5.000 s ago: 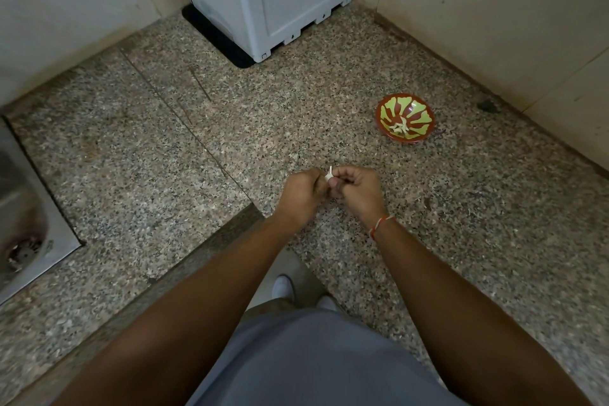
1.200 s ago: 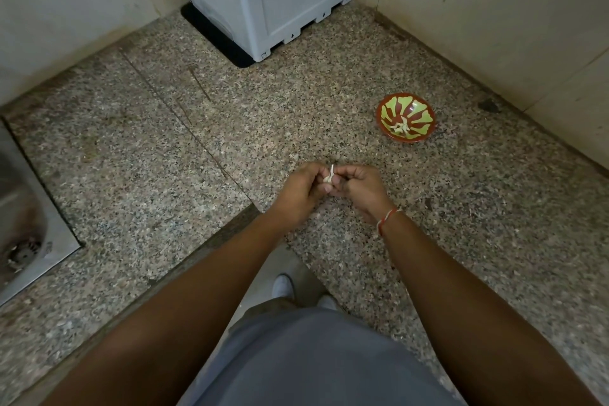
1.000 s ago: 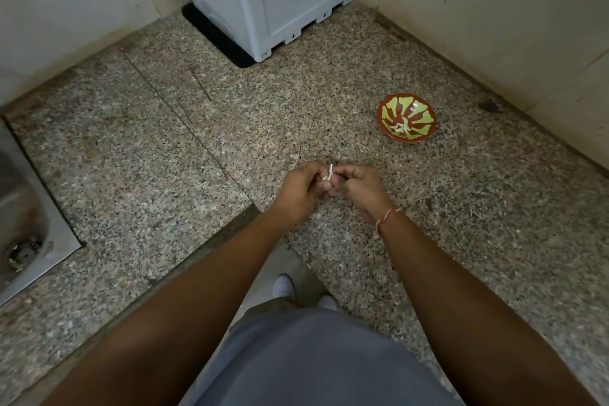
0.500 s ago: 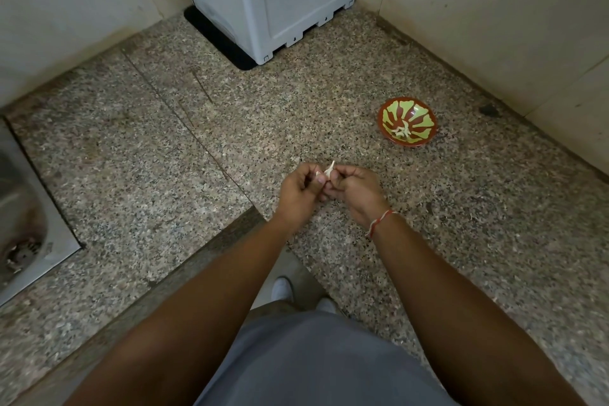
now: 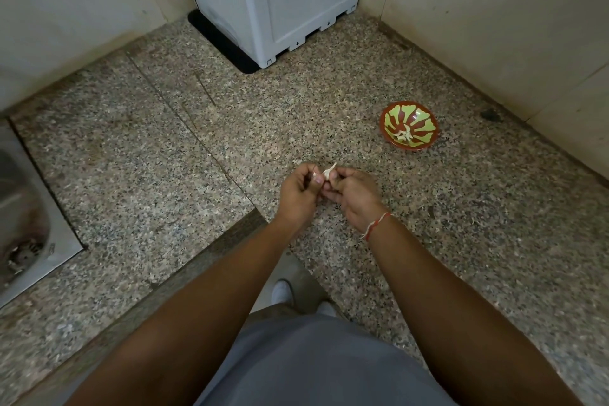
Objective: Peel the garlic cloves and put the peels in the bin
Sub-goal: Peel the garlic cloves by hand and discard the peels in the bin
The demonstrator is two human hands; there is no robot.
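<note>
A person stands at a speckled granite surface (image 5: 329,102), both bare forearms reaching forward over it, and works at a single garlic clove (image 5: 329,171) held between the two hands just above the stone. The left hand (image 5: 298,196) has its fingers (image 5: 318,179) curled in, the tips pinching the clove's near side; the right hand (image 5: 354,196) closes its thumb and fingers on the other side, so the hands touch around it. A pale flap of papery skin stands up from the top of the clove. A red-and-white thread bracelet (image 5: 377,224) circles the right wrist.

Beyond the hands and to the right, near the wall, sits a small red bowl with a green leaf pattern (image 5: 423,128); a little heap of white garlic pieces (image 5: 404,135) lies at its centre, though whether these are cloves or skins cannot be told. A grey plastic box-shaped container (image 5: 276,3) stands in the far corner on a dark mat, against cream walls. At the far left edge, part of a steel sink (image 5: 23,208) with its drain strainer is set into the stone. Below the surface's inner corner, the person's grey clothing and the toe of a light shoe (image 5: 282,292) show on the floor.
</note>
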